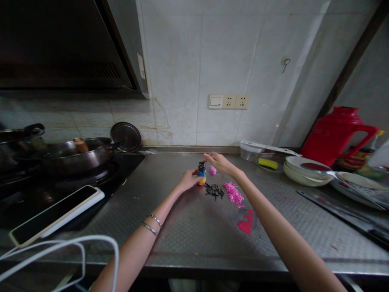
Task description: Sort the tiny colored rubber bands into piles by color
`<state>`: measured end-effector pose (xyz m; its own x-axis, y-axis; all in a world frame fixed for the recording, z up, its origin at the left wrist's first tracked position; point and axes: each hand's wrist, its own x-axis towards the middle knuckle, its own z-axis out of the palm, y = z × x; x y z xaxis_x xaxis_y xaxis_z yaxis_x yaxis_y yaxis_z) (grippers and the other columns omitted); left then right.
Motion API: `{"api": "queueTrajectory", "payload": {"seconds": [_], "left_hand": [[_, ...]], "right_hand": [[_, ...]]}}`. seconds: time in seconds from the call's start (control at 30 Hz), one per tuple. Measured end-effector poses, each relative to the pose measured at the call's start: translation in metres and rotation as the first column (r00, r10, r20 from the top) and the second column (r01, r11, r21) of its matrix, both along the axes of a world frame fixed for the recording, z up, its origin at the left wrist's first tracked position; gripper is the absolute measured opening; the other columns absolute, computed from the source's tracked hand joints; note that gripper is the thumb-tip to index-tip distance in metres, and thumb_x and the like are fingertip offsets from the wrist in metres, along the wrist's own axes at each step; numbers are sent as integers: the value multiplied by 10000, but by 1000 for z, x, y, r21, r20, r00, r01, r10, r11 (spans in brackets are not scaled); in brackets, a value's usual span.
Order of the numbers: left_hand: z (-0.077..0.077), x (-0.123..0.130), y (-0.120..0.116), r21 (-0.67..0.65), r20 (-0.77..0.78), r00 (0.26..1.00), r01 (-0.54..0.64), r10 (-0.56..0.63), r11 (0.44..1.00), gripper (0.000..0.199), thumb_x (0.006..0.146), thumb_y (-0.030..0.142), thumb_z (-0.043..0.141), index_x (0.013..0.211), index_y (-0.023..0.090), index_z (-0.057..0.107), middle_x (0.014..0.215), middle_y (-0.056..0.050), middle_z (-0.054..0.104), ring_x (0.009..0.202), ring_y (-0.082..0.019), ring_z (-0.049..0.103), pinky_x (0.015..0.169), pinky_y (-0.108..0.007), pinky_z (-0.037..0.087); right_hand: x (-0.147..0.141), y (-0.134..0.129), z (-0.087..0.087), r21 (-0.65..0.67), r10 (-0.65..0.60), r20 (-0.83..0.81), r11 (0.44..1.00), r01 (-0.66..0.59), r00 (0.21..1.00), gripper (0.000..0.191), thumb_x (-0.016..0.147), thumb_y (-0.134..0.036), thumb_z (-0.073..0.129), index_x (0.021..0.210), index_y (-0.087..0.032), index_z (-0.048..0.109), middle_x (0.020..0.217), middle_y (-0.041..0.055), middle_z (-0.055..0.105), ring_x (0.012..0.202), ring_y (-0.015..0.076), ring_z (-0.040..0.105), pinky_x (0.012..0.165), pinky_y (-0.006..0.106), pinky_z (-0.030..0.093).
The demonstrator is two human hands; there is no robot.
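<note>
A small clear jar [201, 173] stands on the steel counter, filled in layers of yellow, blue and black. My left hand [191, 180] is closed around its lower part from the left. Over the jar's mouth, my right hand [217, 161] has its fingers together at the rim; anything in the fingertips is too small to make out. Just right of the jar's base lies a loose pile of black strips [215, 190]. Farther right are a heap of pink and white shreds [233, 193] and a flat red piece with a jagged edge [246, 223]. A pink lump [212, 170] sits behind the black strips.
On the left are a pan [75, 156] on the stove, a phone on a white power bank [57, 213] and a looping white cable [117, 255]. A red thermos jug [337, 136], stacked bowls [306, 174], a yellow sponge [267, 163] and a long knife [337, 213] occupy the right.
</note>
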<state>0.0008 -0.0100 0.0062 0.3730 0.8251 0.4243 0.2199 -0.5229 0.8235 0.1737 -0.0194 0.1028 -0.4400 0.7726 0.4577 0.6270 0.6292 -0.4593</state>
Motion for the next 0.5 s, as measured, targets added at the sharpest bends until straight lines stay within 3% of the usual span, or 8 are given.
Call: {"api": "queueTrajectory", "payload": {"seconds": [0.27,0.5], "left_hand": [[3,1,0,2,-37,999,-19,19,1000,328,665,197,600,988,144,601,984,-72,643,886,-184,594,831,-319,425],[3,1,-2,8,-34,999,-15,15,1000,323,660,185,596,978,130,598,987,-80,641,888,-184,596,839,-318,424]], "right_hand": [[-13,1,7,-68,-20,116,997,28,993,579,803,-597,307,824,-141,664,855,113,641,854,202,569,815,286,389],[-27,0,20,-177,-118,400,963,203,909,774,745,-708,163,856,-115,648,965,156,622,955,278,551,821,368,398]]}}
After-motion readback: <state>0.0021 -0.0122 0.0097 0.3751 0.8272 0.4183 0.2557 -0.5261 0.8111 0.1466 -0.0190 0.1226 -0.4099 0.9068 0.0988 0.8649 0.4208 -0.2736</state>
